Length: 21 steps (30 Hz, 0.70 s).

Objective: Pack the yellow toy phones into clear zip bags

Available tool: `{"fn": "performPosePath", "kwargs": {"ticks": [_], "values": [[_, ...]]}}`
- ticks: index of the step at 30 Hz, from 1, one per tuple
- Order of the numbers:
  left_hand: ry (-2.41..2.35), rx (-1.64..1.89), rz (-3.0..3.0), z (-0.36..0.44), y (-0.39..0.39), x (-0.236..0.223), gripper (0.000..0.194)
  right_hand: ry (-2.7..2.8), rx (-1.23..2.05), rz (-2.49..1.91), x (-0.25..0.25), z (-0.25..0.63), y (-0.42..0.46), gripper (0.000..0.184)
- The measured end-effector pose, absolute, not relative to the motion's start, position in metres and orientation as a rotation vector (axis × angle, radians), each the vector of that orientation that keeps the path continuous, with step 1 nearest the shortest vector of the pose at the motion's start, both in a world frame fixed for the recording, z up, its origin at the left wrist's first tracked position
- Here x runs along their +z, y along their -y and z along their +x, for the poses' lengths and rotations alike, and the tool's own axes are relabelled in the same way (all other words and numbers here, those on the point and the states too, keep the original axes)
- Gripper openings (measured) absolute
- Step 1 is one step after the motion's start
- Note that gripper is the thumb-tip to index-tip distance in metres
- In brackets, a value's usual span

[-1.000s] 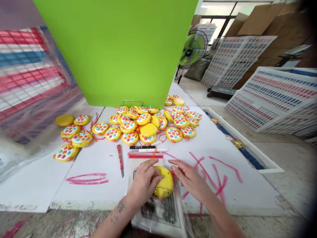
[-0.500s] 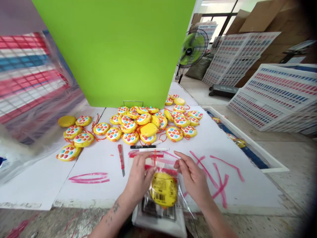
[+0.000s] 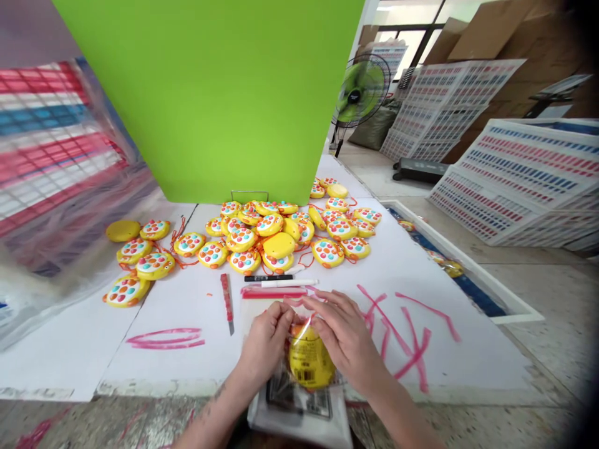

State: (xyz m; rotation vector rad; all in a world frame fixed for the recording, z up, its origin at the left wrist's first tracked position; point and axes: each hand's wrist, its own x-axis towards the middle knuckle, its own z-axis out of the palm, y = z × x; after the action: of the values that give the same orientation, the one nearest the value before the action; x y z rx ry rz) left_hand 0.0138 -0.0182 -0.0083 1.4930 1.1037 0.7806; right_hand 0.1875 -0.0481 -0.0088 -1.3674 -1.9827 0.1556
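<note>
A yellow toy lies back side up inside a clear plastic bag, with printed text and a barcode visible on it. My left hand pinches the upper left of the bag between thumb and fingers. On the other side, my right hand holds the bag's upper right edge, its fingers bent over the top. Beneath the toy sits a stack of flat clear bags with dark print, at the table's front edge. Just beyond my hands is a strip of pink tape.
Many yellow turtle-shaped toys with coloured dots are heaped before a green board. A red box cutter, a black marker and a white marker lie nearer. A white-rimmed crate stands at the right, a fan behind.
My right hand has moved left and onto the bag, closing its fingers at the top. My left fingers have tightened into a pinch, and the orange cord is no longer stretched out above the bag.
</note>
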Motion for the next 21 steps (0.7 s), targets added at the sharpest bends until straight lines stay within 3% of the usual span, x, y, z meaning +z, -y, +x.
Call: {"fn": "performPosePath", "kwargs": {"ticks": [9, 21], "values": [[-1.109, 0.780, 1.331, 0.013, 0.022, -0.013, 0.023, 2.036, 0.111, -1.494, -0.015, 0.186, 0.044, 0.026], [-1.096, 0.597, 1.858, 0.016, 0.029, 0.001, 0.028, 2.066, -0.107, -1.177, -0.006, 0.166, 0.042, 0.041]]}}
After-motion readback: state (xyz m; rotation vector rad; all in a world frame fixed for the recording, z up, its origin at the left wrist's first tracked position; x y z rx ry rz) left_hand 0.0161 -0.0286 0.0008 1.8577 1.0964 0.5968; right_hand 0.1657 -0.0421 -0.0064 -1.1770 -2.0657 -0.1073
